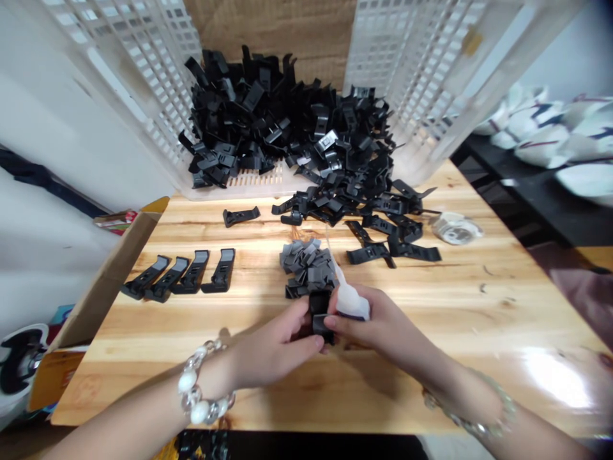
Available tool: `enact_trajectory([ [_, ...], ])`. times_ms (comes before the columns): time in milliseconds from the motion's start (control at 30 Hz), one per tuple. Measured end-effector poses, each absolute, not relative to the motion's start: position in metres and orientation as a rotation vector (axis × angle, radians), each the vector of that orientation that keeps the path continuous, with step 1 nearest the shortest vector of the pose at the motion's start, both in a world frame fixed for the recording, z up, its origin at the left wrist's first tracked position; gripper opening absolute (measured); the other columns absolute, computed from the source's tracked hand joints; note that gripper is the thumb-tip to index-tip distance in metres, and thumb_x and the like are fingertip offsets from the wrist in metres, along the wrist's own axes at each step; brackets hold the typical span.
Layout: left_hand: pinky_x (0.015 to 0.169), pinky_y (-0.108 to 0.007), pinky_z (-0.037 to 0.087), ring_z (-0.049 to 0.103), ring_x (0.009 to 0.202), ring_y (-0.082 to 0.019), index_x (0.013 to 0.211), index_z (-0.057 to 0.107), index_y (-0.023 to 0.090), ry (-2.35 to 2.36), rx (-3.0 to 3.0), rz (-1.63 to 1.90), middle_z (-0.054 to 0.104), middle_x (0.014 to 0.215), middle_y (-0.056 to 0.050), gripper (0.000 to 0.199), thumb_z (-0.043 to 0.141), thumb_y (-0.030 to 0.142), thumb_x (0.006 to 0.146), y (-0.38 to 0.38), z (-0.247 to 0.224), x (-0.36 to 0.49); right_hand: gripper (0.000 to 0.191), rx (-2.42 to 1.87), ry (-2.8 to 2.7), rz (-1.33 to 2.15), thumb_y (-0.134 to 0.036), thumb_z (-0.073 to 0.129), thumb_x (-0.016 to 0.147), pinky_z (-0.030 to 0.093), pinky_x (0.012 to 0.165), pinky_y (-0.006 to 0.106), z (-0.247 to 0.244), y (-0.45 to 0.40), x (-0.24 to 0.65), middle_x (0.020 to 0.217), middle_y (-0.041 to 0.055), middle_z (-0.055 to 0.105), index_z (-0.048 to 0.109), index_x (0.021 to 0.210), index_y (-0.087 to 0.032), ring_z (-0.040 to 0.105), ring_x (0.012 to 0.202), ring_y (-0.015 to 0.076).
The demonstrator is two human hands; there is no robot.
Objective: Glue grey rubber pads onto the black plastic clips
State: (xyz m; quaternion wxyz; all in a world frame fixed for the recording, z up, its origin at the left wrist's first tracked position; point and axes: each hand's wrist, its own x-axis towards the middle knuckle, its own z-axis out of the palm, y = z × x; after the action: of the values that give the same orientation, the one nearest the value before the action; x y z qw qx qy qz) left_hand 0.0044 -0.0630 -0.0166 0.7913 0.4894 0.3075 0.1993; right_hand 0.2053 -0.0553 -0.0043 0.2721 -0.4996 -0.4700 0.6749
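Note:
Near the middle of the table, my left hand (280, 348) is closed around a black plastic clip (319, 303). My right hand (378, 322) grips a small white glue bottle (352, 300) with a long thin nozzle that points up and away. The fingertips of that hand also touch a small dark grey pad at the clip's near end. Just beyond both hands lies a pile of small grey pads (309, 265). Several black clips with grey pads on their ends (194, 271) stand in a row to the left.
A white plastic basket (416, 147) lies on its side at the back, and many black clips (287, 121) spill from it onto the wooden table (258, 396). A clear roll of tape (457, 228) sits at right. Cardboard boxes (110, 275) stand beyond the left edge.

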Motion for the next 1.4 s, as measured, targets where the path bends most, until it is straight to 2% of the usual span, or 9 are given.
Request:
enact_trajectory([
  [267, 0.096, -0.041, 0.053, 0.06, 0.112, -0.021, 0.135, 0.048, 0.021, 0.731, 1.023, 0.453, 0.058, 0.129, -0.011, 0.04, 0.047, 0.035, 0.098, -0.062, -0.014, 0.007, 0.021, -1.358, -1.365, 1.738, -0.031, 0.071, 0.076, 0.044, 0.052, 0.026, -0.005, -0.056, 0.203, 0.066, -0.0015, 0.059, 0.053, 0.08, -0.019, 0.056, 0.055, 0.0118],
  [367, 0.094, -0.04, 0.054, 0.062, 0.109, -0.021, 0.132, 0.05, 0.02, 0.757, 0.992, 0.472, 0.061, 0.125, -0.01, 0.037, 0.047, 0.035, 0.098, -0.061, -0.012, 0.008, 0.027, -1.294, -1.3, 1.739, -0.032, 0.073, 0.076, 0.046, 0.053, 0.026, -0.005, -0.057, 0.203, 0.064, -0.0031, 0.059, 0.051, 0.087, -0.021, 0.058, 0.055, 0.0122],
  [567, 0.083, -0.039, 0.057, 0.066, 0.097, -0.021, 0.121, 0.055, 0.017, 0.804, 0.894, 0.534, 0.067, 0.11, -0.01, 0.031, 0.052, 0.035, 0.095, -0.058, -0.011, 0.006, 0.033, -1.119, -1.025, 1.608, -0.044, 0.063, 0.086, 0.035, 0.035, 0.019, -0.003, -0.05, 0.211, 0.074, -0.0047, 0.061, 0.036, 0.088, -0.025, 0.054, 0.047, 0.0095],
  [833, 0.075, -0.034, 0.058, 0.067, 0.092, -0.02, 0.113, 0.057, 0.017, 0.818, 0.873, 0.546, 0.068, 0.103, -0.009, 0.026, 0.052, 0.035, 0.095, -0.053, -0.011, 0.005, 0.024, -1.136, -1.019, 1.487, -0.039, 0.066, 0.085, 0.047, 0.053, 0.024, -0.006, -0.031, 0.226, 0.077, 0.0014, 0.063, 0.056, 0.097, -0.021, 0.059, 0.069, 0.0134],
  [967, 0.074, -0.034, 0.058, 0.066, 0.091, -0.019, 0.11, 0.057, 0.016, 0.831, 0.883, 0.537, 0.068, 0.1, -0.008, 0.026, 0.054, 0.037, 0.094, -0.053, -0.008, 0.005, 0.027, -1.166, -0.948, 1.419, -0.039, 0.07, 0.081, 0.034, 0.041, 0.022, 0.001, -0.027, 0.231, 0.06, -0.0036, 0.054, 0.059, 0.099, -0.022, 0.047, 0.049, 0.0097],
  [1033, 0.073, -0.034, 0.058, 0.066, 0.091, -0.02, 0.109, 0.058, 0.016, 0.837, 0.884, 0.519, 0.067, 0.102, -0.009, 0.027, 0.055, 0.038, 0.093, -0.052, -0.007, 0.004, 0.028, -1.163, -0.868, 1.354, -0.034, 0.074, 0.077, 0.026, 0.038, 0.022, 0.005, -0.025, 0.235, 0.054, -0.0075, 0.047, 0.058, 0.097, -0.025, 0.035, 0.041, 0.0064],
  [1133, 0.072, -0.034, 0.057, 0.066, 0.091, -0.02, 0.11, 0.057, 0.016, 0.839, 0.873, 0.503, 0.066, 0.102, -0.01, 0.028, 0.056, 0.038, 0.092, -0.052, -0.006, 0.004, 0.025, -1.112, -0.778, 1.284, -0.028, 0.079, 0.07, 0.026, 0.041, 0.022, 0.011, -0.021, 0.242, 0.056, -0.0079, 0.041, 0.058, 0.084, -0.024, 0.027, 0.043, 0.0046],
  [1233, 0.072, -0.034, 0.058, 0.066, 0.091, -0.02, 0.113, 0.056, 0.015, 0.839, 0.869, 0.498, 0.066, 0.103, -0.01, 0.029, 0.055, 0.036, 0.093, -0.052, -0.008, 0.003, 0.021, -1.118, -0.751, 1.283, -0.027, 0.079, 0.069, 0.031, 0.043, 0.023, 0.014, -0.019, 0.249, 0.061, -0.0053, 0.04, 0.058, 0.071, -0.023, 0.03, 0.048, 0.0058],
  [1400, 0.073, -0.034, 0.058, 0.065, 0.091, -0.019, 0.113, 0.056, 0.015, 0.825, 0.879, 0.499, 0.066, 0.101, -0.009, 0.028, 0.054, 0.036, 0.094, -0.052, -0.011, 0.003, 0.02, -1.138, -0.799, 1.255, -0.03, 0.073, 0.075, 0.035, 0.047, 0.024, 0.013, -0.018, 0.252, 0.062, -0.0038, 0.04, 0.055, 0.069, -0.023, 0.035, 0.051, 0.0078],
])
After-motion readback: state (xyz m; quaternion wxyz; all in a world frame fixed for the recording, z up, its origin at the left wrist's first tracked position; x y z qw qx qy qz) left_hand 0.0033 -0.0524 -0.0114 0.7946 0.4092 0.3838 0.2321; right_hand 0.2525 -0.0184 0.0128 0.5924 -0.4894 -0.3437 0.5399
